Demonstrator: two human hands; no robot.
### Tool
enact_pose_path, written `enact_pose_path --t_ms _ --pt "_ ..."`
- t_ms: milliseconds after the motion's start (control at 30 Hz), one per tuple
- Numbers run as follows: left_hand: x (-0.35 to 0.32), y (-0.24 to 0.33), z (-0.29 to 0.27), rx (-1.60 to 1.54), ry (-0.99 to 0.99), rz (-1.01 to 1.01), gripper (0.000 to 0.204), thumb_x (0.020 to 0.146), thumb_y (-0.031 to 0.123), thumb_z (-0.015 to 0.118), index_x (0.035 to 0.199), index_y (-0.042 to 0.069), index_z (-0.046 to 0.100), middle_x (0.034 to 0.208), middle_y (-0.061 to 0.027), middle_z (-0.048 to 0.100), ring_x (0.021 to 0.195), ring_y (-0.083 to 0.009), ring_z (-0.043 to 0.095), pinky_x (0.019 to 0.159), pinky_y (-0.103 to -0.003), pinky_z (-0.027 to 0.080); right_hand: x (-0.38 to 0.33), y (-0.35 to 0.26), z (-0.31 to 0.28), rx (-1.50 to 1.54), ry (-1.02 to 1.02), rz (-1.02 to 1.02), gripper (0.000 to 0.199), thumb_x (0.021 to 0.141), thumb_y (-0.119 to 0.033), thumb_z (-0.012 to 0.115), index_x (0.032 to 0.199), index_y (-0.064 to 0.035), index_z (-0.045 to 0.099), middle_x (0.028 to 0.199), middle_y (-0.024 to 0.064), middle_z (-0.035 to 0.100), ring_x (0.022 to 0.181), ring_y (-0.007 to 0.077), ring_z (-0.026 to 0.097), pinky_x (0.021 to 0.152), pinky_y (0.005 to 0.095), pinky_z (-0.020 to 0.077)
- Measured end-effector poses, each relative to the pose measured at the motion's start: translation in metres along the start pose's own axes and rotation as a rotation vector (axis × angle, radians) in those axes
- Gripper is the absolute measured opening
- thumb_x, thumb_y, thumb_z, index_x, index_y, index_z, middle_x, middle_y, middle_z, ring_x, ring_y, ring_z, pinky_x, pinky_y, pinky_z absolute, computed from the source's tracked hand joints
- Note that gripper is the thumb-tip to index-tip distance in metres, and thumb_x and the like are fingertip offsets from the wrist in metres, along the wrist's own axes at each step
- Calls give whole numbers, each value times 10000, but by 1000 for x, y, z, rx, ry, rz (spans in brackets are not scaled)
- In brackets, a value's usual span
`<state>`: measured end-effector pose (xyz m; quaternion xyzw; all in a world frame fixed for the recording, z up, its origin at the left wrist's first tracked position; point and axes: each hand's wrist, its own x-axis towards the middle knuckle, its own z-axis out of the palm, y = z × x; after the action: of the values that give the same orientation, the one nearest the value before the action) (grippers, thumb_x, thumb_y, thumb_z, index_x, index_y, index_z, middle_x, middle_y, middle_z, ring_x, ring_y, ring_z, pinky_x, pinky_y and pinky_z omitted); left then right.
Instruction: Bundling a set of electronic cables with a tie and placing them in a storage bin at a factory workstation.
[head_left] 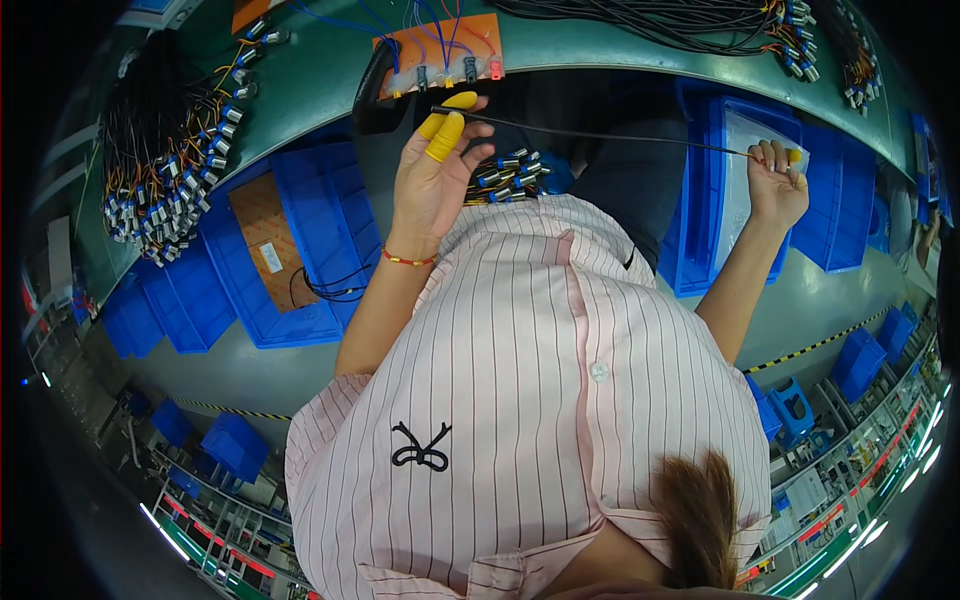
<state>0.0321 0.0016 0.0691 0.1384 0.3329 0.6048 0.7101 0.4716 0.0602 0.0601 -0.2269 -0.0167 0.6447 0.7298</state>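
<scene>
A thin black cable (610, 136) is stretched between my two hands, below the green table's near edge. My left hand (440, 150), with yellow finger cots on some fingers, pinches its thicker black end piece. That end sits just below an orange board (455, 50) with blue, grey and red wires and small grey and red clips. Out to the right, my right hand (778, 185) is closed around the cable's other part, near a reddish tip; its fingers hide the rest. Several cable ends with silver and blue cylinders (510, 180) lie at my lap, partly behind my left hand.
A large bundle of black cables with silver-blue ends (185, 180) hangs over the green table (310, 100) at left. More black cables (680, 25) lie along its far right. Blue bins (320, 205) stand on the left, and further blue bins (700, 200) on the right.
</scene>
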Motion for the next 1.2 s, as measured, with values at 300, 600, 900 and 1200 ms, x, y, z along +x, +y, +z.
enact_pose_path --t_ms 300,600,900,1200 --pt "2 2 2 26 -73 -58 305 1021 156 472 1247 -31 554 887 -65 581 670 -98 513 619 -220 436 5 20 15 -142 78 -60 166 605 -86 486 757 -33 448 685 82 329 666 194 290 708 344 286" --pt "5 4 1 89 -21 -35 221 993 129 535 1143 -22 592 818 -56 580 601 -58 462 563 -191 369 11 31 15 -209 -73 13 120 640 -100 505 731 -33 464 683 73 345 674 193 299 721 335 285" --pt "7 12 1 206 54 -3 190 972 82 544 1109 -31 613 834 -106 613 572 -59 473 543 -181 360 10 37 22 -245 -32 17 312 672 -120 520 911 71 579 700 67 375 683 182 321 725 330 298" --pt "5 21 2 29 72 -91 212 967 86 533 1127 -39 593 833 -121 602 566 -62 451 547 -177 377 13 36 17 -221 -36 51 322 682 -123 519 931 72 579 705 69 384 681 184 329 738 335 305"
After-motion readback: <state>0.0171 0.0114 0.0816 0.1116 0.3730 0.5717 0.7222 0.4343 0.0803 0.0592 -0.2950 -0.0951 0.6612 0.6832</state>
